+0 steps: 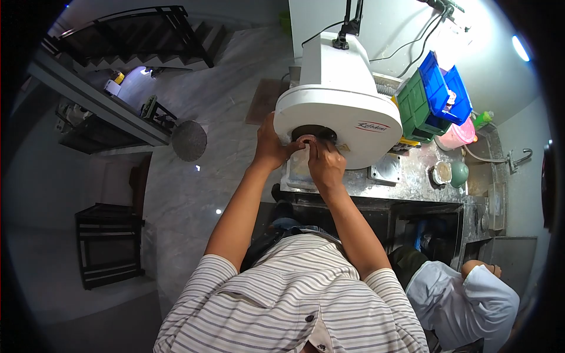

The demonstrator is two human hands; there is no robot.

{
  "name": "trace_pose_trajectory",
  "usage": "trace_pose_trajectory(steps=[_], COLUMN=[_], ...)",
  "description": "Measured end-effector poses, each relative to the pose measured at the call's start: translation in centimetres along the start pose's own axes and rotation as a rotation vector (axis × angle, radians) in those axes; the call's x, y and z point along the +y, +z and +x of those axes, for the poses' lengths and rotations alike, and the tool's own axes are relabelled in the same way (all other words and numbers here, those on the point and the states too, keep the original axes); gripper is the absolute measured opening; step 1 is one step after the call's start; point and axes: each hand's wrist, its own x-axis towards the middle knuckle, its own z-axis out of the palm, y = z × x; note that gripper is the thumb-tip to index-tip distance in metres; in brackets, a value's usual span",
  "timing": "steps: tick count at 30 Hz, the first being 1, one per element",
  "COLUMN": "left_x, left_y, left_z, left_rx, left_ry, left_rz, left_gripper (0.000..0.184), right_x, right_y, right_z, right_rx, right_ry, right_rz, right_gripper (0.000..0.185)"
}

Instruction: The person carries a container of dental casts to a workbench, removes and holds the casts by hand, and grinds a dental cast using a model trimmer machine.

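In front of me stands a white Refodent dental trimmer (338,109) with a round dark opening (301,130) low on its face. At the opening, my left hand (272,148) and my right hand (327,163) are closed on a small curved pinkish piece (306,139). My left thumb and my right fingertips press on the piece from either side. Most of it is hidden by my fingers, so its exact kind cannot be made out. Just right of the opening is a dark knob (329,136).
Blue bins (450,91) and a green bin (415,103) stand right of the trimmer, by a pink tub (458,135). A metal plate (385,169) and a round pot (440,173) lie on the counter. A person in white (462,300) is low at right.
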Motion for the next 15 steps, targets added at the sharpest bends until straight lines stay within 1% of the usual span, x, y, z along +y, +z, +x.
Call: trace_pose_trajectory(steps=[4, 9, 12, 15], left_x=[0.08, -0.11, -0.25, -0.55], left_y=[0.08, 0.1, 0.2, 0.22], left_z=[-0.07, -0.05, -0.18, -0.12], left_rx=[0.011, 0.022, 0.017, -0.001], left_ry=[-0.027, 0.006, -0.03, -0.022], left_rz=[0.003, 0.013, 0.014, 0.021], left_gripper=[0.094, 0.096, 0.096, 0.098], right_x=[-0.02, 0.06, 0.06, 0.13], right_y=[0.12, -0.01, -0.1, 0.03], right_z=[0.11, 0.16, 0.17, 0.14], right_rx=[0.038, -0.021, -0.059, -0.105], right_ry=[0.006, 0.02, 0.046, 0.065], right_rz=[0.019, -0.003, -0.015, -0.055], right_gripper=[0.005, 0.006, 0.008, 0.009])
